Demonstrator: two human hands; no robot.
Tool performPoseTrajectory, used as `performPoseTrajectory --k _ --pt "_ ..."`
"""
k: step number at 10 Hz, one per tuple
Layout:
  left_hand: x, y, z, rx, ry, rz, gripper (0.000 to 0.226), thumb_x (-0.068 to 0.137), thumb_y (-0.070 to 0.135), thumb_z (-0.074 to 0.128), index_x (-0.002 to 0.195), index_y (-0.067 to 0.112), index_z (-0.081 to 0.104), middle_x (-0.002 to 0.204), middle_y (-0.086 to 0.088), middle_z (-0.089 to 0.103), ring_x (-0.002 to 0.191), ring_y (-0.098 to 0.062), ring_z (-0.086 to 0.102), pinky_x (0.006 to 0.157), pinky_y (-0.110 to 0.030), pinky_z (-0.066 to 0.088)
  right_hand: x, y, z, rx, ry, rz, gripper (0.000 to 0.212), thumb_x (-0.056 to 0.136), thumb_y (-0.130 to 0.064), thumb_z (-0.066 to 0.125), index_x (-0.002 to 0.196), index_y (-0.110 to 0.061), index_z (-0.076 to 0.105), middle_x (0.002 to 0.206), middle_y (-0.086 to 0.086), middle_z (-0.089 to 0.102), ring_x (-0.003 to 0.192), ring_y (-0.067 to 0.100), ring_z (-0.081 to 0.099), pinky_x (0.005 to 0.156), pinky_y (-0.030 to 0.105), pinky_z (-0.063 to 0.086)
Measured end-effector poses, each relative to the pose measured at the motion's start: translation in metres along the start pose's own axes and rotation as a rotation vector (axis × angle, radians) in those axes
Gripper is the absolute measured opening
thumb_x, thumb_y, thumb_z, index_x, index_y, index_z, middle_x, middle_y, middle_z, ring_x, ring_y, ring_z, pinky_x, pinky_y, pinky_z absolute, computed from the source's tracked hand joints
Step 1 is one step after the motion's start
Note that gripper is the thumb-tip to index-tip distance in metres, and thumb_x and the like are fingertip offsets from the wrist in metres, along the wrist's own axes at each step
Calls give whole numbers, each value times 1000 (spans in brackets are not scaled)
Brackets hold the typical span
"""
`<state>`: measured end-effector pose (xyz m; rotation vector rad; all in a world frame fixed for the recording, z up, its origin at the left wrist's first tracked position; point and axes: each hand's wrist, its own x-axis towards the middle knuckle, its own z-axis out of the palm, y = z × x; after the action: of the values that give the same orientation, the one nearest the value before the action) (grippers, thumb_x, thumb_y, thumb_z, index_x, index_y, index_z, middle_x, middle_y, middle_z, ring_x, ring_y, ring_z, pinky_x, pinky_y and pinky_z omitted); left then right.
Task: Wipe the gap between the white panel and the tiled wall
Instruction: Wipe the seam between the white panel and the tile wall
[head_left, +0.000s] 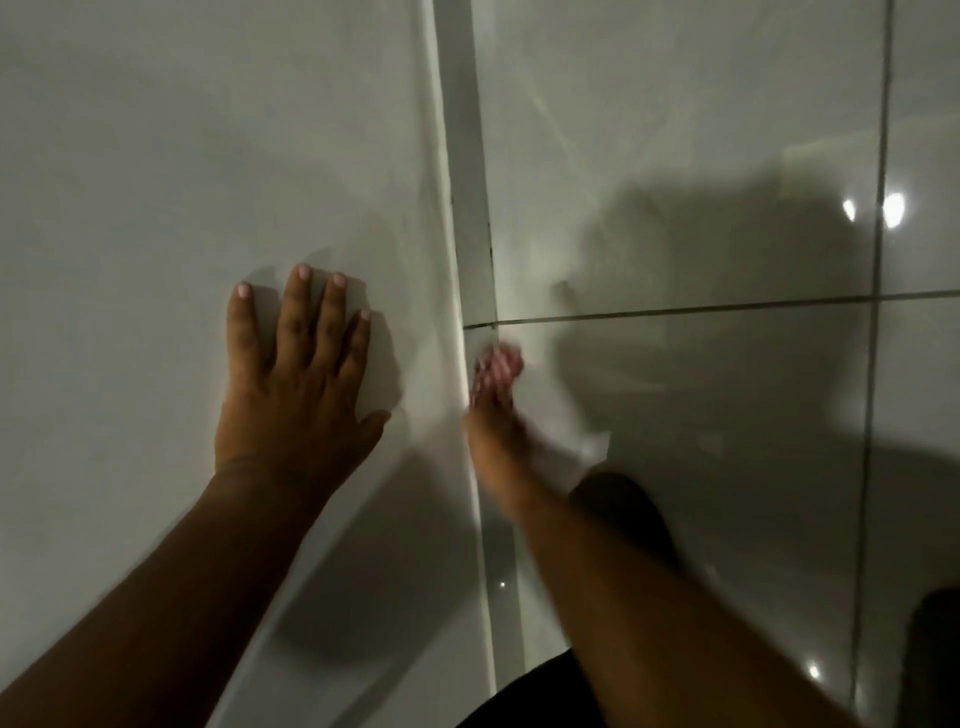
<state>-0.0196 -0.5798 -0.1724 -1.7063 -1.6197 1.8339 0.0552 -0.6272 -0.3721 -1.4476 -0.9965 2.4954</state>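
A white panel (182, 156) fills the left half of the view, and a glossy tiled wall (701, 389) fills the right. Between them runs a narrow gap (465, 218) from top to bottom, with dark specks along its edges. My left hand (296, 384) lies flat on the panel, fingers spread, holding nothing. My right hand (493, 410) is blurred and pressed at the gap just below a horizontal grout line. It grips a white wipe (571, 447) that trails to the right over the tile.
Grout lines (675, 310) cross the tiles horizontally and vertically. Light spots reflect in the tiles at the right. Shadows of my head and arms fall on the wall. Dark clothing (545, 696) shows at the bottom edge.
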Motion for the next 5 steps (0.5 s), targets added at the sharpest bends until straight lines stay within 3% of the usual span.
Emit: performPoseTrajectory --k 1,2,3,4,5 --pt "-2 1 4 -20 22 3 90 87 68 9 154 13 -15 164 -19 -18 149 -44 -21 111 -67 -18 -39 84 33 -78 -82 425 61 85 -41 33 141 -16 35 149 18 38 137 40 33 114 60 21" --pt "-5 -1 2 -25 0 47 88 88 66 7 154 12 -14 164 -20 -17 149 -45 -19 113 -67 -16 -38 58 25 -148 -82 225 61 88 -42 33 145 -22 28 158 10 26 144 32 23 118 56 14" --pt "-5 -1 5 -38 19 58 88 89 65 9 155 11 -11 164 -22 -14 149 -47 -18 110 -66 -21 18 4 2 -140 55 23 71 85 -39 38 151 -28 14 163 0 12 148 23 13 120 44 6" --pt "-2 4 3 -26 10 47 88 88 65 6 155 11 -12 164 -22 -14 149 -47 -16 112 -66 -17 56 -41 -1 -117 85 0 78 73 -44 32 148 -24 25 163 6 13 146 26 14 118 40 3" --pt "-1 9 6 -16 15 45 86 89 64 8 154 11 -10 164 -22 -15 149 -46 -16 111 -66 -21 36 -11 3 -249 -2 -30 68 90 -37 36 152 -19 13 164 8 3 149 26 3 119 39 2"
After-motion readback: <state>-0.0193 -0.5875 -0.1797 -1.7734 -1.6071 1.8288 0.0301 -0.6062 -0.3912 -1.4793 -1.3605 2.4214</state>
